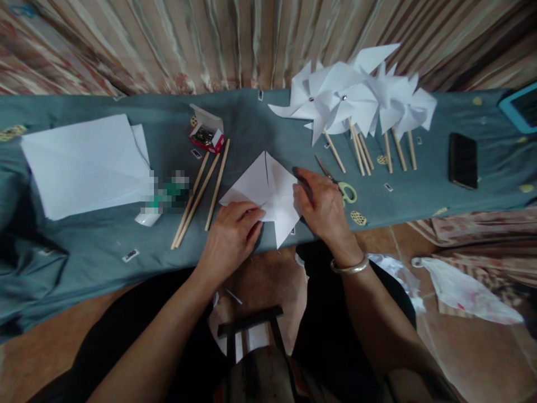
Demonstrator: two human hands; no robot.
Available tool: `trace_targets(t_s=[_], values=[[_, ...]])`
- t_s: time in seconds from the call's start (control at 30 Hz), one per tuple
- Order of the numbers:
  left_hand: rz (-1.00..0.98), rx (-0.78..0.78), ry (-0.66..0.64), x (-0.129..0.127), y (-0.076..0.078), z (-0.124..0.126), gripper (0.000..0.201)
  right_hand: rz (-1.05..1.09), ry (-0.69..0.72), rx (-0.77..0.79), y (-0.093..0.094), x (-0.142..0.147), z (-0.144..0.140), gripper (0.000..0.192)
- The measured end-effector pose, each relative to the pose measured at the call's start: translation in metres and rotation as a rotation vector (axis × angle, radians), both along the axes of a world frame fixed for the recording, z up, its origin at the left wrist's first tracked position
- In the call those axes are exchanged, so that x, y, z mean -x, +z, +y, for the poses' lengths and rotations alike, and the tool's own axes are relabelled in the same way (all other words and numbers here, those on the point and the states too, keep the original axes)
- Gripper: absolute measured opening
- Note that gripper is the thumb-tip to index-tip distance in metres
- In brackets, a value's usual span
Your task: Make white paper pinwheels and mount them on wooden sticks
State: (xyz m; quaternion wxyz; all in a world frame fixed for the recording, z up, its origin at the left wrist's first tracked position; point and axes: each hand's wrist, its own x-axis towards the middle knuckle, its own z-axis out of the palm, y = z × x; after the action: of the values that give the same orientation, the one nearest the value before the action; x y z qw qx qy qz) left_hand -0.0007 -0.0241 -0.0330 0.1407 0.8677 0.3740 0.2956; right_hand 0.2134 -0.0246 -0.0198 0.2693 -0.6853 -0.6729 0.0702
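Note:
A white square of paper (pixel 268 184), cut along its diagonals, lies on the blue-grey cloth (pixel 251 123) near the front edge. My left hand (pixel 232 235) presses its near-left part with closed fingers. My right hand (pixel 319 204) rests on the paper's right side, its fingertips pinching the right flap. Green-handled scissors (pixel 342 187) lie just right of my right hand. Three wooden sticks (pixel 201 193) lie left of the paper.
Several finished white paper pinwheels (pixel 356 101) on sticks lie at the back right. A small red box of pins (pixel 206 134) stands open behind the sticks. A stack of white paper (pixel 84 162) lies left. A black phone (pixel 462 160) lies right; a plastic bag (pixel 461 291) lies on the floor.

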Motion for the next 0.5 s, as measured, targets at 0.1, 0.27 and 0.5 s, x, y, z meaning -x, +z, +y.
trace_targets(t_s=[0.1, 0.27, 0.5], values=[[0.005, -0.021, 0.000, 0.003, 0.002, 0.002, 0.020, 0.114, -0.070, 0.032, 0.002, -0.007, -0.004, 0.037], [0.010, -0.026, 0.027, 0.008, 0.003, 0.007, 0.027, 0.268, -0.158, 0.115, 0.006, -0.012, -0.018, 0.032], [-0.005, -0.101, 0.032, 0.004, 0.009, -0.003, 0.025, 0.326, -0.192, 0.179, 0.011, -0.010, -0.034, 0.031]])
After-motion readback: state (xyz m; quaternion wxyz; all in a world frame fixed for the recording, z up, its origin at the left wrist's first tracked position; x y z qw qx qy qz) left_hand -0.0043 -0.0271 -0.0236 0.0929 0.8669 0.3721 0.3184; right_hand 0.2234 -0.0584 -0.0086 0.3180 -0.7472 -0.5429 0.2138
